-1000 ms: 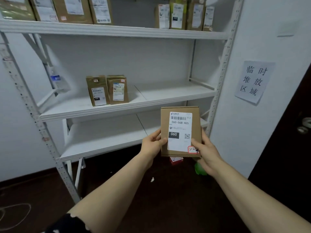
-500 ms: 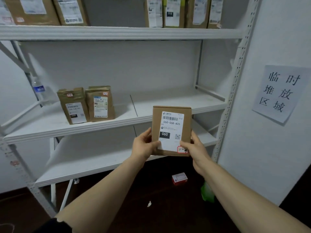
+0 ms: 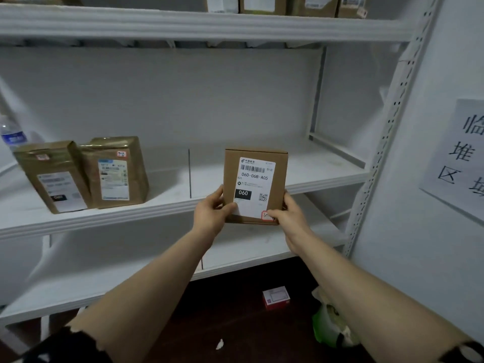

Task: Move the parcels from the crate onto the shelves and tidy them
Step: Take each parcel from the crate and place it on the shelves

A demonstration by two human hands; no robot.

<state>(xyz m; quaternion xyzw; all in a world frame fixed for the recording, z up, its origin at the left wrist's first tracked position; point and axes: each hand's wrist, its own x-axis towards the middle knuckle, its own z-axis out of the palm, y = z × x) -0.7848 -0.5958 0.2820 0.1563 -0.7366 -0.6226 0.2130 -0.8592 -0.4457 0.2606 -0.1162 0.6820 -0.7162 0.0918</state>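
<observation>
A small brown cardboard parcel (image 3: 255,184) with a white label reading 060-06B-A05 is held upright in front of the middle shelf (image 3: 322,176). My left hand (image 3: 212,213) grips its lower left edge and my right hand (image 3: 286,216) grips its lower right corner. Two brown parcels (image 3: 52,176) (image 3: 115,171) stand side by side at the left of the same shelf. More parcels (image 3: 285,5) line the top shelf. The crate is out of view.
A water bottle (image 3: 11,134) stands at the far left of the middle shelf. The lower shelf (image 3: 131,268) is bare. On the dark floor lie a small red and white box (image 3: 276,297) and a green bag (image 3: 330,326). A paper sign (image 3: 458,158) hangs on the right wall.
I have stepped closer to the shelves and both hands have raised the parcel from below the middle shelf to its front edge.
</observation>
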